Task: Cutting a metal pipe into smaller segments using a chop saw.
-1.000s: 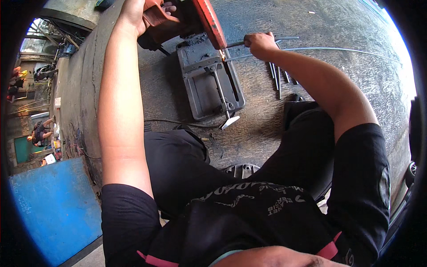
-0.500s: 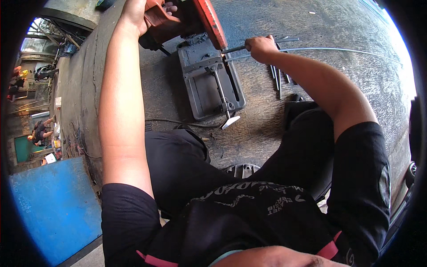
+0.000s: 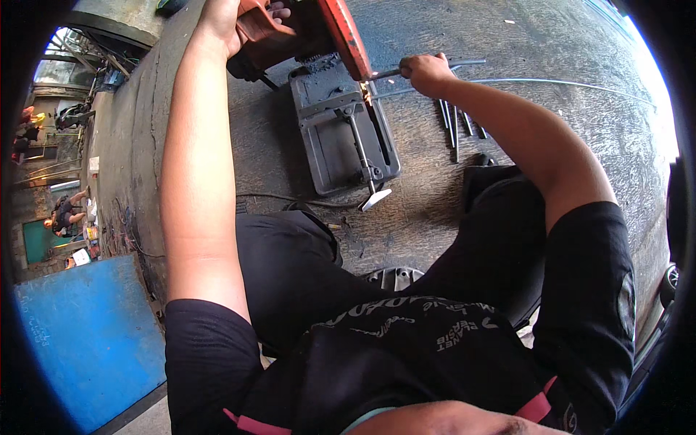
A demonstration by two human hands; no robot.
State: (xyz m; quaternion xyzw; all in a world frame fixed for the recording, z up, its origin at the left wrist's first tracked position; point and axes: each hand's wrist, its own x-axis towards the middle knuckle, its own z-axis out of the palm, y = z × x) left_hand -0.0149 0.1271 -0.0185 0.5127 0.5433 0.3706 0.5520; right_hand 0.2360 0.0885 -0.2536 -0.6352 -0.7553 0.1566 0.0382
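Observation:
An orange cut-off saw (image 3: 348, 40) stands on a dark metal base (image 3: 330, 156) in front of me. My left hand (image 3: 226, 32) is wrapped round its orange handle (image 3: 262, 25). Small sparks (image 3: 367, 93) glow under the blade guard, at the base's slot. My right hand (image 3: 428, 74) is closed round a thin metal rod (image 3: 471, 62), whose left end reaches the guard. A second, long thin rod (image 3: 536, 80) runs from the base toward the right. The clamp screw (image 3: 359, 141) with a pale handle lies along the base. The blade itself is mostly hidden by the guard.
Several short cut rods (image 3: 451, 127) lie on the floor right of the saw. A black cable (image 3: 275, 198) trails left from beneath the base. My knees flank the saw's near side. A blue panel (image 3: 90, 333) is at lower left; another person (image 3: 67, 214) is far left.
Sparks have appeared at the slot under the guard. The guard sits slightly lower and more to the right. My right hand with the rod has barely moved.

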